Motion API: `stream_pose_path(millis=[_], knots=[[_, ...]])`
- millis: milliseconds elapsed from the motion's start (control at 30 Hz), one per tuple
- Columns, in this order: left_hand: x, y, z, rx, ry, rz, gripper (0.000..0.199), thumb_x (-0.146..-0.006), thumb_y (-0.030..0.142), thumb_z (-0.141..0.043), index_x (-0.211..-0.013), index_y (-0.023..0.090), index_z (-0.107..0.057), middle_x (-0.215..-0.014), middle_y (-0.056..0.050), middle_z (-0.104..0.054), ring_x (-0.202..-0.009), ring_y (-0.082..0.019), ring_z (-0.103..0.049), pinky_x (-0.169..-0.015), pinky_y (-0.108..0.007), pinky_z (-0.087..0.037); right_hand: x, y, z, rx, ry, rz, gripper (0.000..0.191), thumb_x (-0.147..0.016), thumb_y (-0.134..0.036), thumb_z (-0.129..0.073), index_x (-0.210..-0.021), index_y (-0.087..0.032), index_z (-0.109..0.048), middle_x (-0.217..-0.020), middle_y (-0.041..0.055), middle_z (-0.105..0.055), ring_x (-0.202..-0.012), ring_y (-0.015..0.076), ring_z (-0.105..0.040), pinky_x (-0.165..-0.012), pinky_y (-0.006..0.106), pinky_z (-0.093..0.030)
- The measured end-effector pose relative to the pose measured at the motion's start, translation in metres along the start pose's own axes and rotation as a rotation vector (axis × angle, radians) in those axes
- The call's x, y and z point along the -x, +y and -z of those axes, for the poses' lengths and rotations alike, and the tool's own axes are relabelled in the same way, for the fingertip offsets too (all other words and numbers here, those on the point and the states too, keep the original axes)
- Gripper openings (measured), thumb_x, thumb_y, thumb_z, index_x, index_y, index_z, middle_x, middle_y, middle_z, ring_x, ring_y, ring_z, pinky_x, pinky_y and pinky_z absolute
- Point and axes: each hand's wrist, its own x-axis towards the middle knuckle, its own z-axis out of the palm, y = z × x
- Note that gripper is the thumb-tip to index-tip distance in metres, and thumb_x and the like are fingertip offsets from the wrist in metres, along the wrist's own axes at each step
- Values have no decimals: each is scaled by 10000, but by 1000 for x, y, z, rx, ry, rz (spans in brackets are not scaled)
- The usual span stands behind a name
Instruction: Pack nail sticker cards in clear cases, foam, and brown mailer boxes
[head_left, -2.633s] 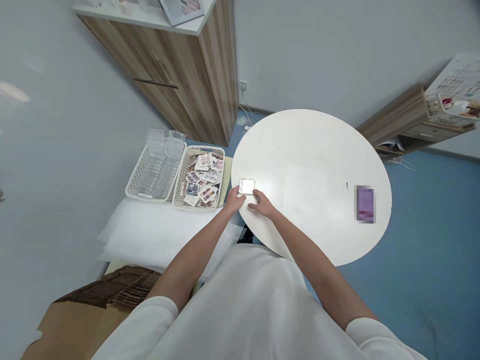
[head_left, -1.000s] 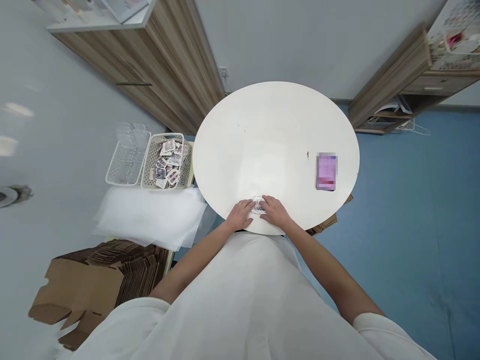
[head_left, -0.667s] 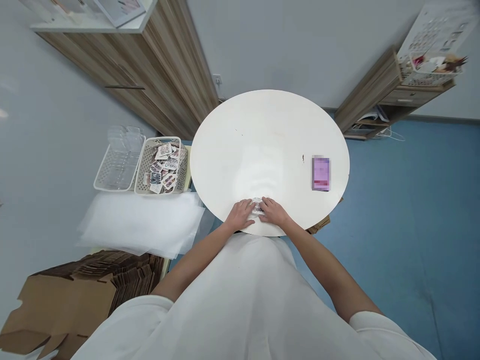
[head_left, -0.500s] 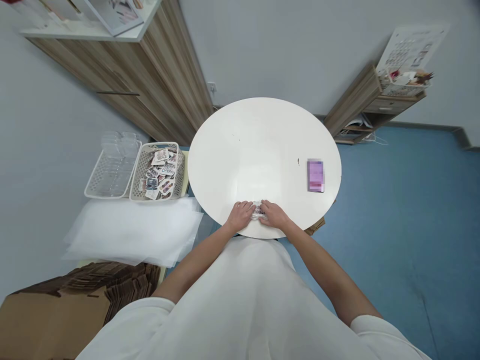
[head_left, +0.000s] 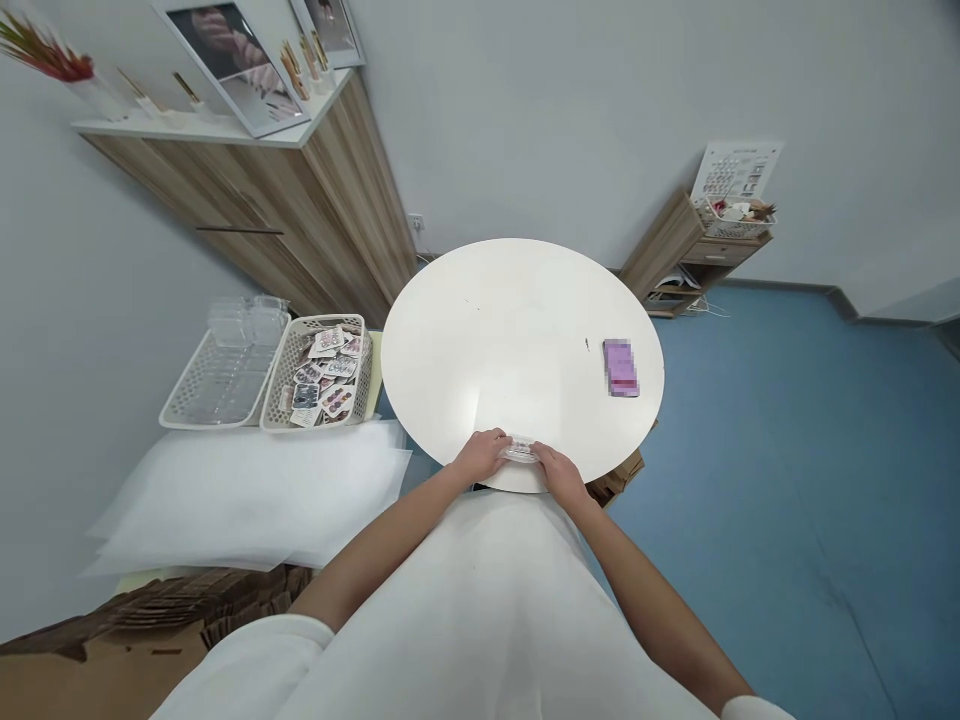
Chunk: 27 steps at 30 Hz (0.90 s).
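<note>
White and oval in view, the table (head_left: 517, 340) stood near a plain grey wall (head_left: 525, 130), over a blue floor (head_left: 750, 420). Beyond its right side, a poster (head_left: 739, 168) above a wooden shelf unit (head_left: 667, 245) bore rows of print and small pictures, too small to read. Pixelation covered the purple object (head_left: 621, 368) on the right part of the table, so that no label or brand could be made out. Printed cards (head_left: 328, 372) lay heaped in the white basket (head_left: 315, 428) left of the table, their lettering likewise illegible.

Both forearms reached forward and converged at the table's near edge. The left hand (head_left: 480, 457) held the left end of the clear case (head_left: 520, 450) with its fingers bent; the right hand (head_left: 562, 477) held the opposite end, its fingers angled inward. The case lay crosswise between them, over the near edge area; whether it rested on the surface could not be told. Small dark marks showed through it. Clear boxes (head_left: 247, 320) filled the adjoining basket (head_left: 176, 395), and white sheets (head_left: 262, 490) were spread just nearer the person.
</note>
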Motion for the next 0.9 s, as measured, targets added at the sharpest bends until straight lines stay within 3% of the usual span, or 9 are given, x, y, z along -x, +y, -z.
stream_pose_path(millis=[167, 267, 467, 633, 900], knots=[[3, -9, 11, 155, -1, -5, 359, -798, 285, -476, -1151, 224, -496, -1100, -45, -592, -922, -178, -575, -826, -310, -419, 1, -7, 11, -147, -4, -80, 355, -858, -209, -337, -1176, -222, -493, -1180, 54, -567, -1046, 203, -547, -841, 362, -455], [-4, -14, 21, 253, -61, 32, 301, -807, 313, -446, -1073, 237, -562, -1013, -23, -639, -887, -173, -589, -792, -286, -432, -5, -7, 21, -215, -31, -122, 340, -861, -227, -338, -1158, -219, -503, -1142, 62, -590, -1029, 209, -554, -843, 363, -444], [-32, -26, 37, 429, -179, 115, 263, -786, 350, -441, -871, 220, -653, -916, -20, -666, -836, -174, -586, -725, -256, -429, -31, 7, 36, -383, -75, -218, 236, -843, -287, -381, -1021, -256, -532, -909, 24, -656, -842, 185, -609, -708, 322, -464], [-51, -41, 36, 491, -254, 275, 247, -750, 361, -461, -685, 192, -629, -667, -4, -621, -637, -143, -545, -588, -235, -411, -62, 21, 32, -533, -78, -289, 203, -796, -312, -433, -911, -237, -583, -964, 18, -646, -889, 173, -593, -736, 310, -464], [-58, -54, 26, 345, -276, 426, 226, -730, 294, -443, -558, 185, -541, -590, 3, -564, -560, -128, -507, -521, -235, -384, -98, 30, 17, -538, -207, -342, 219, -796, -314, -424, -860, -238, -619, -958, 13, -654, -874, 173, -598, -736, 310, -472]])
